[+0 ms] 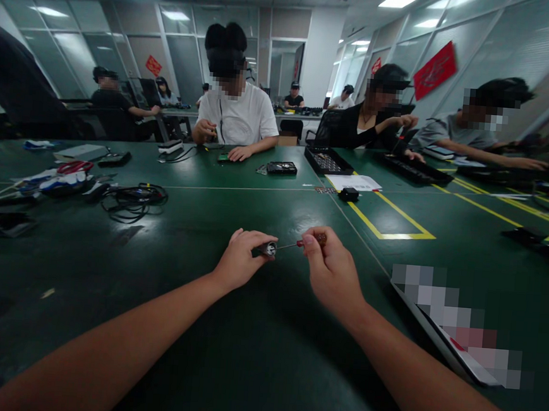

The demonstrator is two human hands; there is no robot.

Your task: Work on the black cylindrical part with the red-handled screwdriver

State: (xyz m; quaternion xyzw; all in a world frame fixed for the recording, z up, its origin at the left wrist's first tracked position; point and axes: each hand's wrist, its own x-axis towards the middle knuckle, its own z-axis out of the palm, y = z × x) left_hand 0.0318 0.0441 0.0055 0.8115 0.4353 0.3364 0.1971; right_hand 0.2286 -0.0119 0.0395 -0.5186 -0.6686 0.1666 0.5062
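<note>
Over the green table, my left hand (243,258) is closed around a small dark cylinder (268,249). The cylinder's round, silvery end faces right, with dark openings in it; its exact kind is too small to make out. A small screwdriver (289,245) with a reddish-brown handle and a thin metal shaft is pinched in my right hand (330,260). Its shaft points left, and the tip is at or very near the cylinder's end; whether they touch I cannot tell. My fingers hide much of the cylinder and part of the handle.
A tangle of black cables (135,201) lies left on the green table (224,366). Beyond my hands are a small black block (349,194) and yellow tape (405,236). A pale flat item (454,340) lies right. Several people sit opposite, among them a person in white (238,117).
</note>
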